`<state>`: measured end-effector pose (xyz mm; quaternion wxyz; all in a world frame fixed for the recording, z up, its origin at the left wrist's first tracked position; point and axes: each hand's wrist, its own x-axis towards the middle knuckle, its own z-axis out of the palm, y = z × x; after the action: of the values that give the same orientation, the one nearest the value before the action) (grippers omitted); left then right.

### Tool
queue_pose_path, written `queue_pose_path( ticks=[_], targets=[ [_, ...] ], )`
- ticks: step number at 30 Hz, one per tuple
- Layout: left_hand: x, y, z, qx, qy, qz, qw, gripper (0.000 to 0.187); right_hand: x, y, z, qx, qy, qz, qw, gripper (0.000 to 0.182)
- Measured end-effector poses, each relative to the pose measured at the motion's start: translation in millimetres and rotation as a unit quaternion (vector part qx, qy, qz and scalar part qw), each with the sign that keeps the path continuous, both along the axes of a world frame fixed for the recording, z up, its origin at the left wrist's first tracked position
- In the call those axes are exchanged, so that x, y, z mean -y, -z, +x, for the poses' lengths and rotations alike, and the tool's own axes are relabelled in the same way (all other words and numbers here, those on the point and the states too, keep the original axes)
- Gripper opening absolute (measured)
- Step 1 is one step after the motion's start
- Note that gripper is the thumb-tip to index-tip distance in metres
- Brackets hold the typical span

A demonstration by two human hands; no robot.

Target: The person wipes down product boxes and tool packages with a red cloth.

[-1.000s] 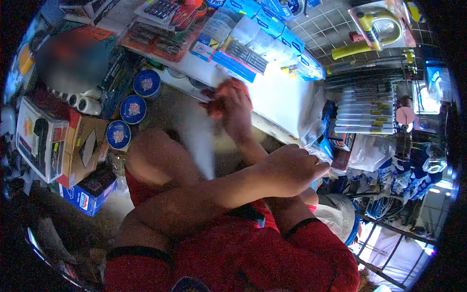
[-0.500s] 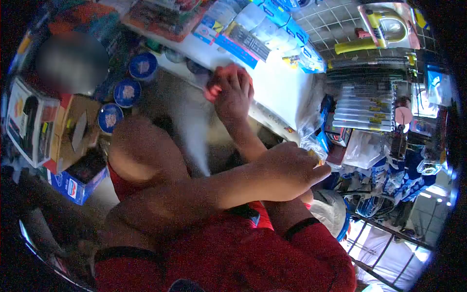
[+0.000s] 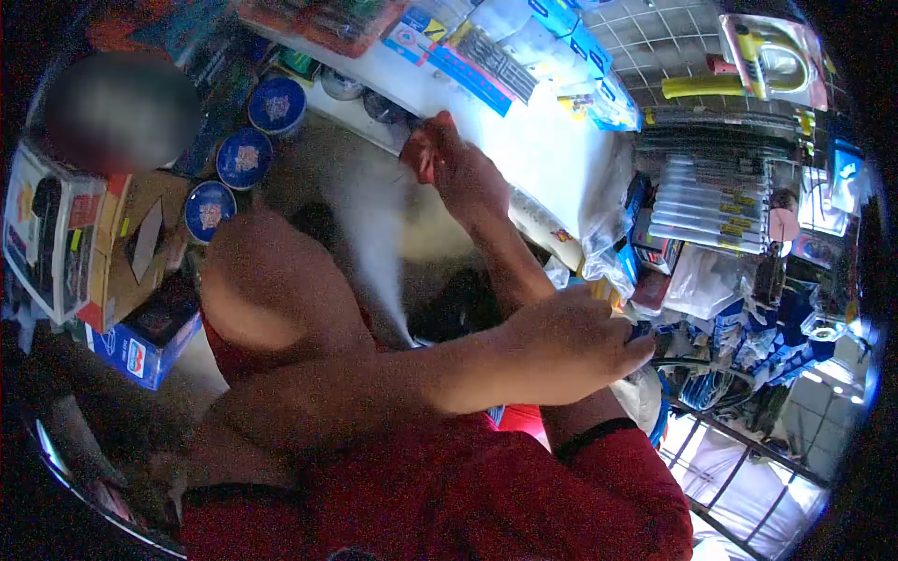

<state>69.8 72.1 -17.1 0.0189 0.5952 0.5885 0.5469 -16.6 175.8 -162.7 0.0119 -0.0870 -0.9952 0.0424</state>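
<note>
1 hand has a crumpled red cloth (image 3: 424, 152) at the near edge of a white surface (image 3: 538, 154).
The right hand (image 3: 475, 185) is clamped on the cloth, with 3 blue-lidded tins (image 3: 245, 159) off to its left; the left hand (image 3: 575, 341) crosses in front, fingers curled, though I cannot tell whether they close on anything. The cloth is taken up and not set down; how much is finished or left does not show.
</note>
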Motion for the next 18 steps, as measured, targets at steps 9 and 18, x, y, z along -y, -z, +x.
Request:
queue_pose_path(
  ticks=[9, 18],
  targets=[
    [3, -3, 6, 0.041, 0.030, 0.023, 0.998, 0.015, 1, -23, 3, 0.117, 0.039, -0.092, 0.988, 0.034],
    [-2, -2, -4, 0.025, 0.011, 0.043, 0.999, 0.017, -4, -48, 30, 0.148, 0.072, -0.156, 0.974, 0.037]
  ],
)
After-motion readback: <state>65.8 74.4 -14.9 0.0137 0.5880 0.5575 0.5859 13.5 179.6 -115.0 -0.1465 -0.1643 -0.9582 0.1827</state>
